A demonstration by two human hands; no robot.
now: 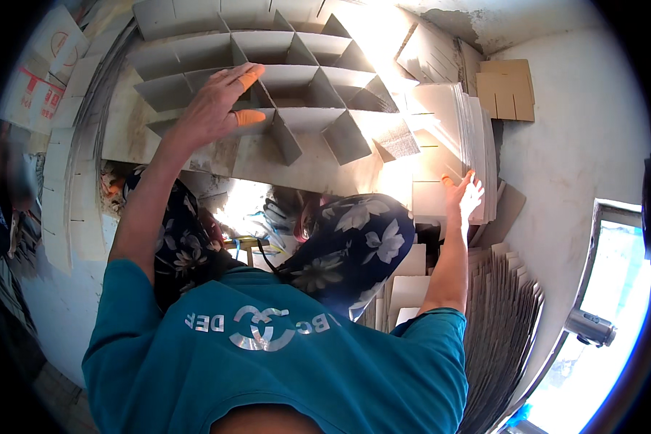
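Observation:
A grid of interlocked grey cardboard dividers (296, 75) stands on a wooden tabletop in front of me. My left hand (220, 101) is over its near left part, fingers stretched and thumb apart. Orange finger covers sit on the thumb and one finger. To the right lies a pile of pale slotted cardboard sheets (428, 163). At that pile's near right edge is my right hand (461, 194), its fingers spread and an orange cover on the thumb. It seems to touch the sheet edges, but whether it grips one cannot be made out.
More slotted cardboard strips (65, 173) stand along the left. Many folded cardboard pieces (495, 325) are packed upright at my right, beside the white wall (571, 130). A brown cardboard piece (505, 90) leans at the back right. Strong sunlight crosses the table (267, 155).

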